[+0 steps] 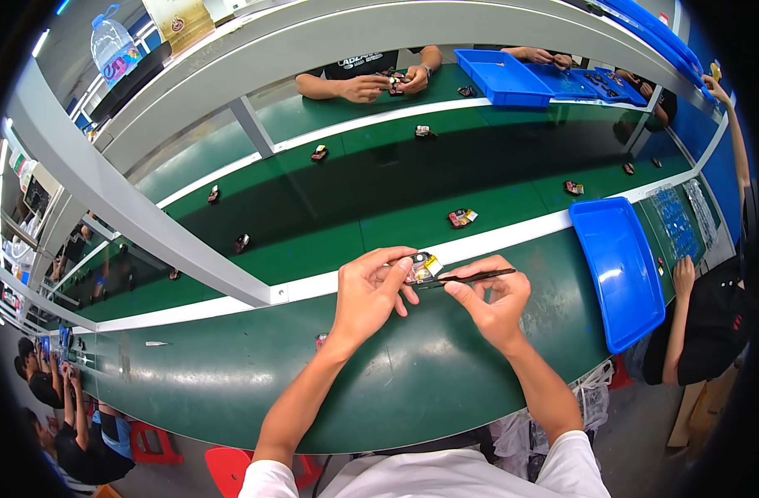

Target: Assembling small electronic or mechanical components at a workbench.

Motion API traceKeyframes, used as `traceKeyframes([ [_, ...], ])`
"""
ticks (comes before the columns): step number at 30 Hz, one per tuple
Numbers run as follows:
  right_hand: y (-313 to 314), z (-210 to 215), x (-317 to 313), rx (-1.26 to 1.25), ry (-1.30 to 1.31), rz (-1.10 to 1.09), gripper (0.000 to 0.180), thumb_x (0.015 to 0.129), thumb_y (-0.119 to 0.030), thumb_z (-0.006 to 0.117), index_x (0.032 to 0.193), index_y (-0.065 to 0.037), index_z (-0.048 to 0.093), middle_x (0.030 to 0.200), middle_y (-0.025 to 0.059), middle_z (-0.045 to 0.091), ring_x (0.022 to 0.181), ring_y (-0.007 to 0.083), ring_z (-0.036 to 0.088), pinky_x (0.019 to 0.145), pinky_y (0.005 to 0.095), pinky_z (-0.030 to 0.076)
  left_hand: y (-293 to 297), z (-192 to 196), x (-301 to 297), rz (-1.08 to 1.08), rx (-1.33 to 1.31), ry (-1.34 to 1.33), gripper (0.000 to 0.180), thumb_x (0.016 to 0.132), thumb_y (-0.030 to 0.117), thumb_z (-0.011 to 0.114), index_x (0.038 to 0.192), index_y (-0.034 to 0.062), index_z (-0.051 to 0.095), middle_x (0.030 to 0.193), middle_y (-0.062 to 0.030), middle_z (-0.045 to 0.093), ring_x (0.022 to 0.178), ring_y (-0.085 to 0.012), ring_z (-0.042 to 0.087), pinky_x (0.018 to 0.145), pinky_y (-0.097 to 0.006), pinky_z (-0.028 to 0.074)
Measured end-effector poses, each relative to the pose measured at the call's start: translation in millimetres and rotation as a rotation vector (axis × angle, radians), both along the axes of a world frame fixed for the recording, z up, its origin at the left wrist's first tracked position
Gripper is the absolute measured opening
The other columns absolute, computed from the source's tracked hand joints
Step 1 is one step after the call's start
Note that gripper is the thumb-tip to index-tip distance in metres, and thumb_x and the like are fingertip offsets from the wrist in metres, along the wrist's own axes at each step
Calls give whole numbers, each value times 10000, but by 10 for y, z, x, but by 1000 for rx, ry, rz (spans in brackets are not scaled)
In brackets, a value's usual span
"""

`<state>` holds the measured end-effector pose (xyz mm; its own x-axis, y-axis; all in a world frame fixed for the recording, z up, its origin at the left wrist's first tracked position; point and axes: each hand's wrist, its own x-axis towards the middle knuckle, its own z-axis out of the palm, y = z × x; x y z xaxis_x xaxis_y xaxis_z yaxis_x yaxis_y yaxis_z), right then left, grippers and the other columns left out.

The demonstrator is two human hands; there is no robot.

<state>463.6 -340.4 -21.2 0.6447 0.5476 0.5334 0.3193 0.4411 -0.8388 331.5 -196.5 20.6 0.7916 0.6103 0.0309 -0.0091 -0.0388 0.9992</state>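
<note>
My left hand (365, 290) grips a small electronic assembly (424, 266) between thumb and fingers, above the near edge of the green bench. The assembly has a dark casing, a yellow and white part and some reddish parts. In my right hand (497, 305) is a pair of slim black tweezers (483, 276), pinched between thumb and fingers. Their tips meet the assembly's right side; whether they grip a part of it is too small to tell. A small reddish piece (320, 340) lies on the bench, partly hidden by my left forearm.
Several similar assemblies, one a yellow-and-red unit (462, 217), lie on the green conveyor (371, 187) beyond a white rail. A blue tray (619, 274) stands at my right, another blue tray (504, 79) across. A grey post (164, 195) rises at left. Co-workers sit opposite and at both sides.
</note>
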Motion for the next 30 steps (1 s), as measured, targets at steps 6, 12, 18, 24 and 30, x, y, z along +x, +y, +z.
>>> traceKeyframes([
  [6, -25, 24, -30, -73, -107, -62, 162, 774, 57, 806, 870, 11, 683, 898, 123, 764, 565, 25, 563, 476, 160, 365, -57, 21, -5, 37, 74, -50, 221, 986, 39, 595, 1143, -101, 663, 886, -150, 710, 629, -154, 687, 450, -249, 521],
  [12, -12, 6, -21, -77, -186, -85, 173, 768, 49, 816, 877, 11, 687, 899, 115, 766, 533, 15, 536, 467, 164, 355, -63, 16, 0, 31, 68, -54, 219, 985, 37, 597, 1146, -96, 666, 893, -145, 709, 634, -151, 688, 450, -245, 519],
  [18, 0, 14, -49, -64, -20, -68, 168, 784, 43, 816, 892, 34, 687, 841, 81, 738, 515, 2, 492, 464, 173, 321, -57, -22, -6, 14, 110, -46, 239, 997, 59, 601, 1185, -79, 654, 972, -159, 711, 649, -172, 695, 457, -251, 542],
  [24, -2, 14, -79, -81, 43, -79, 163, 802, 48, 807, 898, 44, 676, 764, 38, 690, 505, -14, 463, 464, 171, 289, -142, -36, 40, 89, 59, -54, 250, 994, 83, 619, 1152, -108, 652, 890, -160, 721, 644, -166, 701, 454, -252, 537],
  [30, 43, 49, -84, -84, 80, -92, 160, 805, 57, 799, 898, 36, 670, 688, -5, 642, 508, -23, 445, 466, 165, 277, -149, -55, 56, 138, 80, -51, 254, 997, 93, 620, 1152, -106, 649, 903, -165, 720, 667, -175, 714, 479, -259, 564],
])
